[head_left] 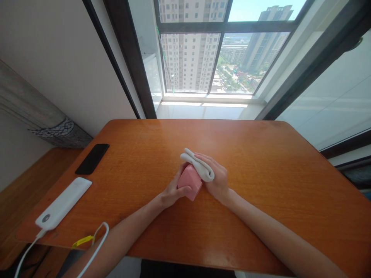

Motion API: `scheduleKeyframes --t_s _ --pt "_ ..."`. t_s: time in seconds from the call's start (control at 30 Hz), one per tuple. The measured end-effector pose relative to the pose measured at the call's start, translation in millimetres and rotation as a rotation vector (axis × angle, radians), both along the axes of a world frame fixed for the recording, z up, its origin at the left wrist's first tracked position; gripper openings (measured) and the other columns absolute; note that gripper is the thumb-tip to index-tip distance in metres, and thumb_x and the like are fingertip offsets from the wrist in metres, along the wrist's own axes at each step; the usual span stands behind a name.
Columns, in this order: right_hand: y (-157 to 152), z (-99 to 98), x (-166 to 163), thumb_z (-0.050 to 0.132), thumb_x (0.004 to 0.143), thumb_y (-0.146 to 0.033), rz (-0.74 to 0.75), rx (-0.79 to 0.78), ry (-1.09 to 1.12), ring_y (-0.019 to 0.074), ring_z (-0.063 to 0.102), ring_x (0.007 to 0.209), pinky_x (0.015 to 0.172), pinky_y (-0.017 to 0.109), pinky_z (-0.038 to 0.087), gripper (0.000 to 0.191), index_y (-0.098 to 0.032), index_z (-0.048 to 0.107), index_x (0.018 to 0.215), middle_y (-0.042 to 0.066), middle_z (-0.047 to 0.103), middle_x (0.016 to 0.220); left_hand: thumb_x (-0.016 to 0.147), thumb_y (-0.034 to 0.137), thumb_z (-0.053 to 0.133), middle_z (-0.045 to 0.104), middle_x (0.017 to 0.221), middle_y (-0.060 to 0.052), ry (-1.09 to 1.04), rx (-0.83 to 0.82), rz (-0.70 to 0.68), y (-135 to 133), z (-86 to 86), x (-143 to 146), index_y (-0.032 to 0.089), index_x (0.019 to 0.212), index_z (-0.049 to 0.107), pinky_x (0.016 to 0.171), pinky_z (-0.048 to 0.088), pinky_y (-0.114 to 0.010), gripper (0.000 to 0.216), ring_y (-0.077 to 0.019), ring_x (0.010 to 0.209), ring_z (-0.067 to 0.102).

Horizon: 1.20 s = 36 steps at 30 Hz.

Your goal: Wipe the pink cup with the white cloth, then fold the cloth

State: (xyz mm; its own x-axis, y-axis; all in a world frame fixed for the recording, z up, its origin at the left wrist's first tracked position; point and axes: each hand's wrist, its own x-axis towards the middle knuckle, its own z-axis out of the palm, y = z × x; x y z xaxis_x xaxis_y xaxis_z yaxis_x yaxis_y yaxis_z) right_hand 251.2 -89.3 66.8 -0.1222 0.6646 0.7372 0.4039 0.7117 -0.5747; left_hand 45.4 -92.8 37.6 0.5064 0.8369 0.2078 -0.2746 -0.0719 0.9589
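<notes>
Currently a pink box (189, 183) is being wiped mid-tabletop (261, 162)
It is being gripped by the curled left hand (174, 191) while a white cloth (198, 166) is being pressed on top by the closed right hand (217, 179); steadier bracing is being advised

1. The box (189, 184) sat near the middle of the table (261, 162).
2. The left hand (172, 193) held it from the left, the right hand (217, 179) from the right.
3. The cloth (198, 165) lay on top of the box.
4. The phone (92, 158) lay far left, with the power bank (63, 202) in front of it.
</notes>
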Motion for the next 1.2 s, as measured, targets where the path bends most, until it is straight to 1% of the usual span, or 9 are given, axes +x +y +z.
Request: scheduleKeyframes --t_s 0.13,0.3,0.43,0.63,0.7,0.83,0.93,1.1,1.2 --pt "0 5.8 10 0.067 0.105 -0.02 0.069 0.193 -0.163 0.0355 0.07 0.141 0.121 0.058 0.059 0.059 -0.033 0.059 0.162 0.009 0.068 0.158 0.083 0.075 0.081 0.065 0.152 -0.014 0.006 0.052 -0.043 2 -3.5 2 0.025 0.152 0.058 0.118 0.054 -0.065 0.088 -0.0453 0.144 0.061" --pt "-1 16.0 15 0.063 0.107 -0.028 0.059 0.349 -0.338 0.0381 0.065 0.146 0.124 0.066 0.052 0.063 -0.03 0.049 0.169 0.011 0.067 0.158 0.085 0.071 0.082 0.075 0.131 -0.013 0.009 0.115 0.061 -1 -14.8 3 0.022 0.137 0.065 0.099 0.067 -0.058 0.073 -0.039 0.121 0.075" --pt "-2 22.5 12 0.061 0.104 -0.044 0.086 0.43 -0.416 0.0404 0.064 0.147 0.125 0.064 0.051 0.072 -0.018 0.048 0.17 0.017 0.065 0.158 0.087 0.072 0.08 0.077 0.125 -0.012 0.03 0.133 0.094 -3 -14.3 5 0.024 0.136 0.064 0.091 0.07 -0.054 0.07 -0.0362 0.114 0.078" --pt "-6 26.9 16 0.052 0.104 -0.034 0.171 0.54 -0.515 0.0352 0.065 0.147 0.129 0.056 0.05 0.07 -0.009 0.045 0.17 0.016 0.069 0.153 0.083 0.072 0.084 0.076 0.089 -0.005 0.084 0.083 0.002 -1 -9.2 7 0.022 0.11 0.069 0.063 0.067 -0.04 0.059 -0.0239 0.076 0.074" --pt "-6 25.5 17 0.047 0.106 -0.032 0.213 0.557 -0.542 0.0335 0.066 0.146 0.128 0.055 0.052 0.068 -0.009 0.045 0.169 0.015 0.071 0.151 0.077 0.067 0.091 0.075 0.087 -0.004 0.102 0.069 -0.042 -1 -9.6 6 0.023 0.106 0.07 0.061 0.066 -0.041 0.057 -0.0234 0.074 0.071" --pt "-5 15.9 13 0.052 0.105 -0.045 0.24 0.477 -0.41 0.0366 0.069 0.142 0.118 0.06 0.06 0.068 -0.02 0.049 0.169 0.012 0.074 0.148 0.077 0.063 0.092 0.076 0.099 -0.005 0.1 0.046 -0.032 -4 -11.2 3 0.023 0.115 0.07 0.074 0.067 -0.043 0.059 -0.0263 0.088 0.072" --pt "-5 6.1 10 0.054 0.104 -0.046 0.212 0.316 -0.209 0.0402 0.069 0.141 0.116 0.065 0.059 0.068 -0.022 0.052 0.167 0.016 0.071 0.152 0.079 0.065 0.089 0.074 0.115 -0.007 0.08 0.069 0.042 -6 -8.4 2 0.022 0.129 0.068 0.089 0.065 -0.045 0.068 -0.0284 0.103 0.071" --pt "-9 -1.2 4 0.049 0.108 -0.037 0.206 0.006 0.007 0.038 0.066 0.144 0.117 0.062 0.058 0.054 -0.028 0.057 0.161 0.015 0.066 0.157 0.083 0.071 0.081 0.064 0.148 -0.014 0.053 0.047 0.017 -8 -0.6 0 0.024 0.163 0.043 0.115 0.053 -0.055 0.1 -0.0389 0.135 0.061" --pt "-10 -2.7 0 0.05 0.11 -0.041 0.212 -0.106 0.087 0.0373 0.063 0.146 0.121 0.062 0.054 0.05 -0.029 0.059 0.158 0.014 0.065 0.159 0.086 0.073 0.077 0.057 0.156 -0.015 0.058 0.043 0.043 -9 -0.6 -1 0.026 0.167 0.034 0.117 0.05 -0.056 0.103 -0.0389 0.136 0.06"
